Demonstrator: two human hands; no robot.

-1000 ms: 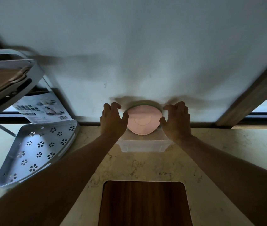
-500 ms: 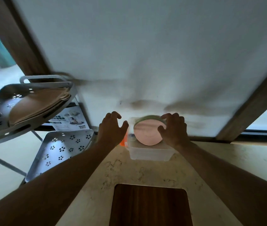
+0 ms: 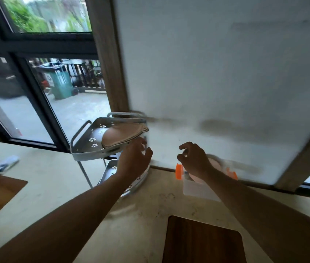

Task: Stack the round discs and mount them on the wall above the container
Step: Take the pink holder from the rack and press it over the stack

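Note:
The pink round disc point(image 3: 214, 163), with a green edge behind it, leans against the white wall point(image 3: 226, 73) above the clear plastic container point(image 3: 197, 188). Most of the disc is hidden behind my right hand point(image 3: 193, 161), which hovers in front of it with curled fingers apart, holding nothing. Orange clips point(image 3: 178, 170) stick up at the container's sides. My left hand point(image 3: 134, 161) is open, off to the left of the container, in front of the grey rack. The frame is blurred by motion.
A grey two-tier corner rack point(image 3: 93, 150) stands left of the container, with folded tan cloths point(image 3: 123, 134) on its upper tier. A dark wooden board point(image 3: 203, 242) lies inset in the marble counter point(image 3: 131, 215). A window is at the left.
Both hands have let go of the discs and pulled back from the wall. My left hand moved left toward the rack. The view swung up and to the left.

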